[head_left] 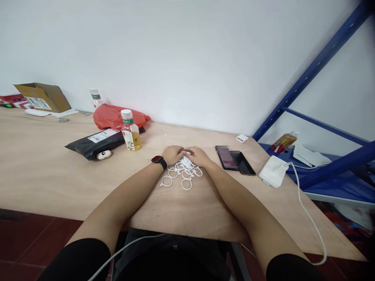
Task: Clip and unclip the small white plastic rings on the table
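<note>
A loose heap of white plastic rings (186, 183), each with a small knob on it, lies on the wooden table in front of me. My left hand (173, 155), with a dark watch (157, 159) at its wrist, curls around the left and far side of the heap. From the right, my right hand (197, 156) curves in the same way, so the fingertips and thumbs of both hands come close together over the top rings. Several rings spread toward me from under the hands. Most of the fingers are hidden behind the hands and the heap.
Left of my hands stand a drink bottle (131, 134), a black parcel (88, 145), a white earbud case (104, 155) and a red bag (107, 115). To the right lie two phones (247, 164) and a white charger (273, 171) with a cable. A blue rack (310, 74) borders the table.
</note>
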Demonstrator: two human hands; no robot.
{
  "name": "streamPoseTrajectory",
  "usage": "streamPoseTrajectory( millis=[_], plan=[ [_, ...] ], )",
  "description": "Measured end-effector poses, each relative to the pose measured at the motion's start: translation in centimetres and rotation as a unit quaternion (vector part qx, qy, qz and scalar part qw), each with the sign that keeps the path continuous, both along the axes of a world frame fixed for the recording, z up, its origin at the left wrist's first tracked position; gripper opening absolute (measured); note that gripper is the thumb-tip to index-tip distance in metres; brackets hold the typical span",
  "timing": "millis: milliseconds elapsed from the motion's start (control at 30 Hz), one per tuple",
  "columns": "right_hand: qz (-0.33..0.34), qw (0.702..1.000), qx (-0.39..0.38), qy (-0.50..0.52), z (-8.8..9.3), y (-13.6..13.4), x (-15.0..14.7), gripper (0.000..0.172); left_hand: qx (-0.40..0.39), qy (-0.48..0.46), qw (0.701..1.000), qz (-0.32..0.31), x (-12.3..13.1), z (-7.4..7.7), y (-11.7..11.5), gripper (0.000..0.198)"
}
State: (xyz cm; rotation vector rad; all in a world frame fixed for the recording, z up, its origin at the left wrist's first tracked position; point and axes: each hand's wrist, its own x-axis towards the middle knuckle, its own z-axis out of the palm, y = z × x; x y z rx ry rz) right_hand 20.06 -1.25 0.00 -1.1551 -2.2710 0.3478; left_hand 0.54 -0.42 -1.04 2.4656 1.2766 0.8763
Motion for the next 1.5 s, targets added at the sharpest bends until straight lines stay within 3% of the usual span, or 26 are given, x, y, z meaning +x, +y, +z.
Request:
streamPoseTrajectory(
  millis=[133, 300, 567, 733, 1167, 1500],
  plan=[
    [-0.014, 1.000, 0.015, 0.016, -0.3, 0.1, 0.0, 0.023, -0.042, -0.076, 0.996, 0.016, -0.1, -0.3, 0.4, 0.025],
    [-0.004, 0.998, 0.047, 0.048, -0.4, 0.2, -0.1, 0.019, -0.074, -0.159, 0.984, -0.006, -0.1, -0.5, 0.6, 0.024],
    [-0.022, 0.996, 0.060, 0.060, 0.2, -0.4, -0.2, 0.015, -0.011, -0.146, 0.989, 0.004, 0.2, 0.5, -0.2, 0.019],
    [-0.033, 0.996, 0.058, 0.054, 0.1, -0.5, -0.2, 0.019, 0.023, -0.146, 0.989, -0.024, 0.2, 0.6, -0.4, 0.018],
    [-0.049, 0.994, 0.052, 0.077, 0.1, -0.6, 0.0, 0.023, -0.012, -0.120, 0.991, -0.059, 0.3, 1.0, -0.9, 0.047],
    [-0.037, 0.985, 0.131, 0.108, 0.4, -0.7, -0.4, 0.022, -0.042, -0.180, 0.983, -0.018, 0.4, 1.1, -1.1, 0.024]
  ],
)
